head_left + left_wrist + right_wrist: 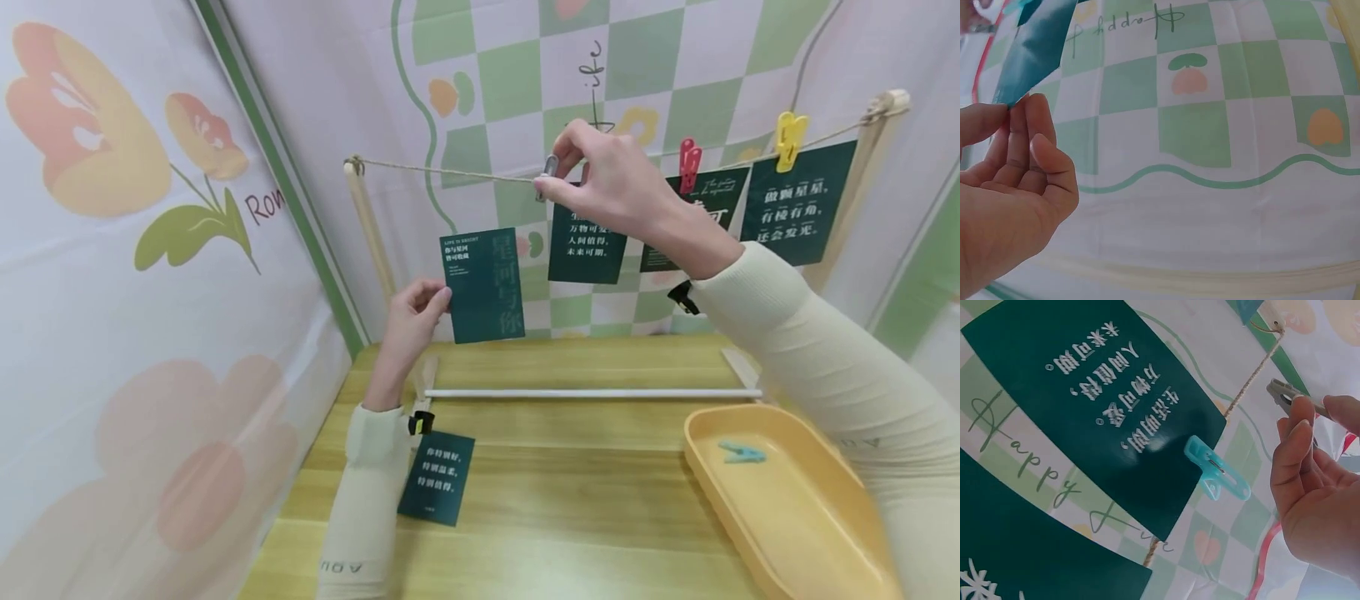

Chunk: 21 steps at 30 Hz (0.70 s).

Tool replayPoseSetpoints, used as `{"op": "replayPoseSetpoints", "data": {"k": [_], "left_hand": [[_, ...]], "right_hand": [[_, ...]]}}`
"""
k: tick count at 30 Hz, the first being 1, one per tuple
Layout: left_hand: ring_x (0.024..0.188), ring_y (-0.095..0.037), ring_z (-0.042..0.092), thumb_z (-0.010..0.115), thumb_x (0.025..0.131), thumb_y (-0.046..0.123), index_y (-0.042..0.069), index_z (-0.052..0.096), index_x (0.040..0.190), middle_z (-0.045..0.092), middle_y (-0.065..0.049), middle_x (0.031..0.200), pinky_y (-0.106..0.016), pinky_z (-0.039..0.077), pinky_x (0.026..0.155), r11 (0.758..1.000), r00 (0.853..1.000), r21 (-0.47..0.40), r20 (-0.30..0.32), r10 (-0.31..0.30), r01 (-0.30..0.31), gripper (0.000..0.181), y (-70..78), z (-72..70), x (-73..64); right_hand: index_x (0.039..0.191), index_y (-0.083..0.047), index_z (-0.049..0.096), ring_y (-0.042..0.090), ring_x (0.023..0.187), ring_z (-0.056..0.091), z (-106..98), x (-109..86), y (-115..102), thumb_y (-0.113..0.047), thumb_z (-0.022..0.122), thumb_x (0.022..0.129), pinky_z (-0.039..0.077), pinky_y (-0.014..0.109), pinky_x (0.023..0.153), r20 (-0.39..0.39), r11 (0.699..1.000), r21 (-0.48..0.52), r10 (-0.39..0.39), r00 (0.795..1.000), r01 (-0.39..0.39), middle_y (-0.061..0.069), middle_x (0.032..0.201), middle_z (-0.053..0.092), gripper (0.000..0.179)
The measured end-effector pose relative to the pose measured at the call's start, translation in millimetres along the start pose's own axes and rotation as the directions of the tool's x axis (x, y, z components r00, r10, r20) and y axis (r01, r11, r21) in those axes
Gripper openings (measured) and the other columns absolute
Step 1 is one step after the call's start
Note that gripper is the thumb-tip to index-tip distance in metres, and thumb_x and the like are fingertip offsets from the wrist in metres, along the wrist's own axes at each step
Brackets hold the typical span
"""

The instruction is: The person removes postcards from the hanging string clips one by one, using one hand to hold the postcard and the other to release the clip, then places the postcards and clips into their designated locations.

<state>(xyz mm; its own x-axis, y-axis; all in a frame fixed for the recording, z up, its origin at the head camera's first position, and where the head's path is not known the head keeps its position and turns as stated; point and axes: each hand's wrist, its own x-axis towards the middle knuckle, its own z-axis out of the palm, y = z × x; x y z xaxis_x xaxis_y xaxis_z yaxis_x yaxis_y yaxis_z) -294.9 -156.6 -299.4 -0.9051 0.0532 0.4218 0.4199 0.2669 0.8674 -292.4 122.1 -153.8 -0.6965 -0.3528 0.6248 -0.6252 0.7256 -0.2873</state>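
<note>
My left hand [408, 329] pinches a dark green printed card [483, 292] by its left edge, below the twine [450, 172]. In the left wrist view, thumb and fingertips meet at the card's edge. Beside the twine, my right hand [618, 171] holds a grey clothespin [1282, 394] between thumb and fingers. Just right of it hangs another green card [1104, 406], fixed to the twine by a turquoise clothespin [1216, 469]. Farther right, a red clothespin [689, 165] and a yellow clothespin [789, 142] hold two more cards.
Wooden posts [371, 229] carry the twine at both ends, and a white rod [592, 393] joins their feet. Another green card [437, 479] lies on the table [555, 492] at left. A yellow tray [712, 492] at right holds a turquoise clothespin [742, 452].
</note>
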Motion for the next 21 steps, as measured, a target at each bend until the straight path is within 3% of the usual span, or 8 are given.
{"op": "replayPoseSetpoints", "data": {"k": [4, 11, 16, 21], "left_hand": [[0.081, -0.015, 0.062, 0.059, 0.099, 0.018, 0.000, 0.065, 0.108, 0.065, -0.002, 0.086, -0.022, 0.045, 0.067, 0.999, 0.999, -0.012, -0.009, -0.031, 0.031, 0.021, -5.6, -5.8, -9.6], [0.082, -0.015, 0.061, 0.060, 0.098, 0.021, 0.002, 0.067, 0.107, 0.066, -0.008, 0.090, -0.024, 0.048, 0.071, 0.993, 0.992, 0.008, -0.050, -0.117, 0.117, 0.022, -25.1, -18.3, -30.6], [0.082, -0.017, 0.060, 0.060, 0.099, 0.021, 0.003, 0.067, 0.106, 0.066, -0.012, 0.091, -0.026, 0.048, 0.071, 0.988, 0.989, 0.049, -0.042, -0.145, 0.147, 0.021, -36.9, -27.1, -42.4], [0.080, -0.018, 0.060, 0.060, 0.098, 0.021, 0.002, 0.067, 0.104, 0.065, -0.013, 0.089, -0.024, 0.048, 0.069, 0.984, 0.987, 0.083, 0.011, -0.158, 0.156, 0.020, -45.4, -28.2, -49.9]], "right_hand": [[0.114, -0.005, 0.057, 0.016, 0.066, 0.056, 1, -6.9, 3, -0.035, 0.063, 0.095, 0.039, 0.021, 0.060, -0.002, 1.000, -0.004, -0.018, 1.000, 0.018, 0.009, 0.099, 0.070, 0.036], [0.109, -0.006, 0.058, 0.018, 0.069, 0.060, 4, -17.1, 9, -0.032, 0.063, 0.095, 0.044, 0.026, 0.065, 0.041, 0.998, -0.024, -0.064, 0.997, 0.065, 0.008, 0.094, 0.071, 0.030], [0.107, -0.006, 0.057, 0.018, 0.072, 0.060, 7, -27.7, 16, -0.032, 0.064, 0.095, 0.046, 0.031, 0.068, 0.069, 0.999, -0.036, -0.027, 0.997, 0.030, 0.007, 0.093, 0.070, 0.029], [0.107, -0.008, 0.056, 0.019, 0.073, 0.060, 6, -43.6, 29, -0.036, 0.065, 0.094, 0.047, 0.031, 0.068, 0.094, 0.998, -0.042, 0.040, 0.995, -0.036, 0.006, 0.094, 0.069, 0.032]]}}
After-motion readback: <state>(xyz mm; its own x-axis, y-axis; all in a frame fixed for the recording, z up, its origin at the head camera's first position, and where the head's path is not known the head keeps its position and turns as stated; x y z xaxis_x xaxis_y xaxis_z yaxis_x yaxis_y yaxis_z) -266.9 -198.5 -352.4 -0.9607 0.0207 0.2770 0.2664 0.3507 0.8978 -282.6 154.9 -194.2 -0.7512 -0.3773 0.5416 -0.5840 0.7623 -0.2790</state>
